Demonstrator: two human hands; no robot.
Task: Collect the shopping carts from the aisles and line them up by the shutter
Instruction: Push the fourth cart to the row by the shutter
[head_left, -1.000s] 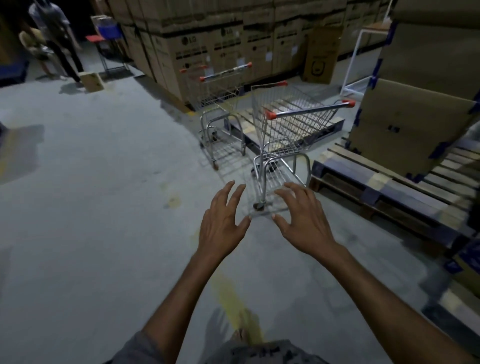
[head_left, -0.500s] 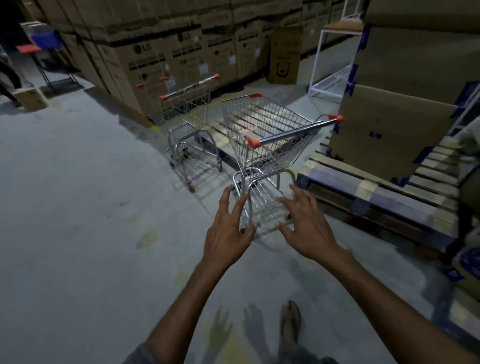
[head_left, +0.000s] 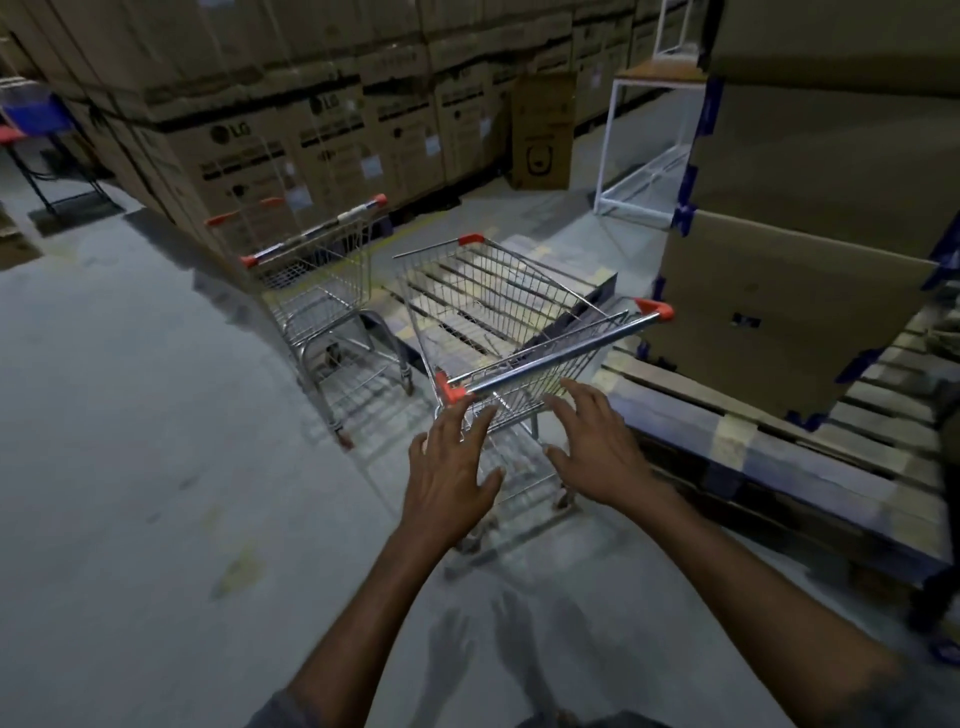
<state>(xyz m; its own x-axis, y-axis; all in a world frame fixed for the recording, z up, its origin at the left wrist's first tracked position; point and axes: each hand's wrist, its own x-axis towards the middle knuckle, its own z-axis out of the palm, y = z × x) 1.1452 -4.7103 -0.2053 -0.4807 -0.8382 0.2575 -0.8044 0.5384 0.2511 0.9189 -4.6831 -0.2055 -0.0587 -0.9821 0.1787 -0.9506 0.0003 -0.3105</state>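
Observation:
Two small wire shopping carts with orange handle caps stand on the concrete floor. The near cart (head_left: 498, 306) is right in front of me, its chrome handle bar (head_left: 550, 358) running from lower left to upper right. My left hand (head_left: 449, 473) is spread open just below the bar's left end, fingertips almost at the orange cap. My right hand (head_left: 597, 447) is spread open just below the bar's middle. Neither hand grips anything. The second cart (head_left: 317, 280) stands behind and to the left, beside a wall of boxes.
Stacked cardboard boxes (head_left: 291, 135) line the back. A wooden pallet (head_left: 779, 457) carrying large boxes (head_left: 810, 260) sits close on the right of the near cart. A white metal frame (head_left: 644, 171) stands at the back right. Open concrete floor (head_left: 130, 441) lies to the left.
I have walked closer to the near cart. Both open hands have risen from near the cart's base to just below its handle bar. The person at the far left has left the view.

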